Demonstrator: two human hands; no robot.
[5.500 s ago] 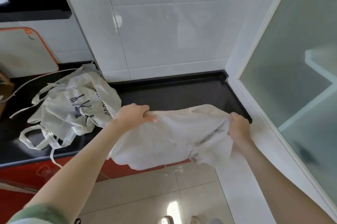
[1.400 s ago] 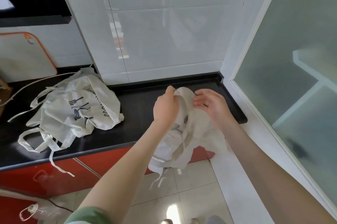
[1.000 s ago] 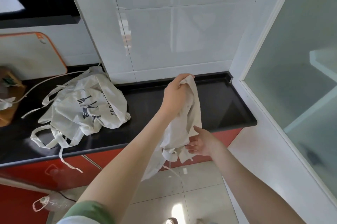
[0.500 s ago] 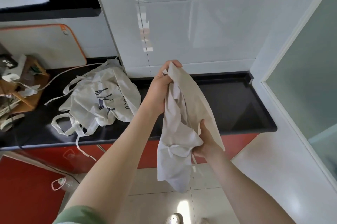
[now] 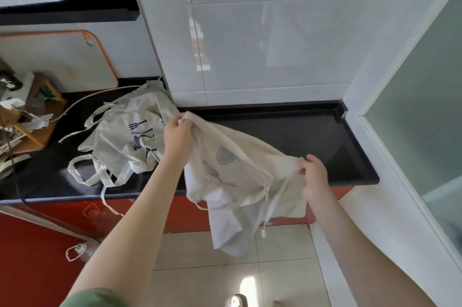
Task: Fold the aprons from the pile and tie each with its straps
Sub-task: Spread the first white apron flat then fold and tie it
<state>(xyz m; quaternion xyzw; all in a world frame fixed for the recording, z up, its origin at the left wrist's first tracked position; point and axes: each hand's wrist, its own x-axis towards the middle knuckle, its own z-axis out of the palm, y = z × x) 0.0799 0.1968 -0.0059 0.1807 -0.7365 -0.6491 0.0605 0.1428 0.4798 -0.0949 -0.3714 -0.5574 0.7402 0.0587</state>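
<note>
**Cream apron held out between both hands**

The left hand (image 5: 176,131) is closed round a bunched corner of the apron (image 5: 240,176), its fingers curled over the cloth. The right hand (image 5: 313,176) pinches the opposite edge between thumb and fingertips, lower than the left. Between them the apron hangs in the air as a slanted, creased sheet, and its lower part sags well below both hands, in front of the red cabinet front (image 5: 180,214). The fabric is pale cream, with a faint grey printed motif showing near the middle (it is too washed out to read). A thin strap (image 5: 265,206) dangles from the cloth just below and inward of the right hand, with a second running beside it.

Beyond the hands lies the black counter (image 5: 287,131). Just to the outer side of the left hand, a crumpled pile of aprons (image 5: 125,141) rests on that counter, cream too, with a dark fork-and-utensil print and loose looping straps spilling over the front edge.
</note>
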